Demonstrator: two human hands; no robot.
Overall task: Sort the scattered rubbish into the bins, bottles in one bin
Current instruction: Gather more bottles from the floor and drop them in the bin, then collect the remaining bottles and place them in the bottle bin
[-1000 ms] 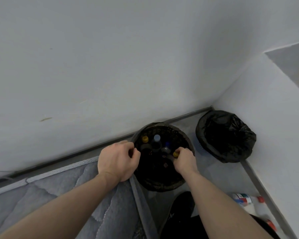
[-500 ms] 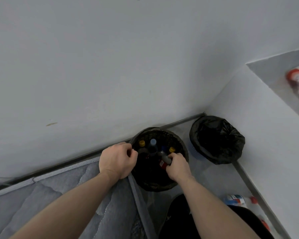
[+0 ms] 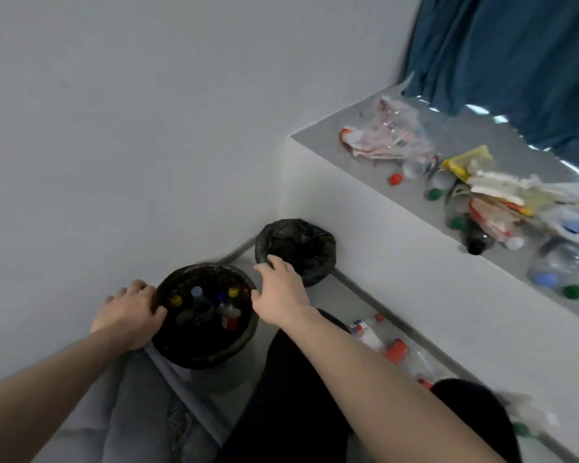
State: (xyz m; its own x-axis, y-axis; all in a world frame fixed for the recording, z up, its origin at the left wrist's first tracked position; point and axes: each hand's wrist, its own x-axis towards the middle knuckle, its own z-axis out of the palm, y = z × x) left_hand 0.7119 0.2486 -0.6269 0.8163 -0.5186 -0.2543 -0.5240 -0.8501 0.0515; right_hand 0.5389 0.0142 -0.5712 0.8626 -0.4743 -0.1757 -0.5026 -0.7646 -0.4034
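The left hand (image 3: 132, 310) rests on the left rim of the near bin (image 3: 201, 357), fingers curled over the edge. This bin holds upright bottles (image 3: 211, 307), their coloured caps showing. The right hand (image 3: 279, 292) hangs over the bin's right rim with loosely bent fingers and holds nothing; whether it touches the rim is unclear. Just beyond it, in the far corner, stands the second bin (image 3: 311, 259), lined with a black bag. More bottles (image 3: 385, 345) lie on the floor at the right, below the ledge (image 3: 355, 182) that carries scattered wrappers (image 3: 388, 135) and caps.
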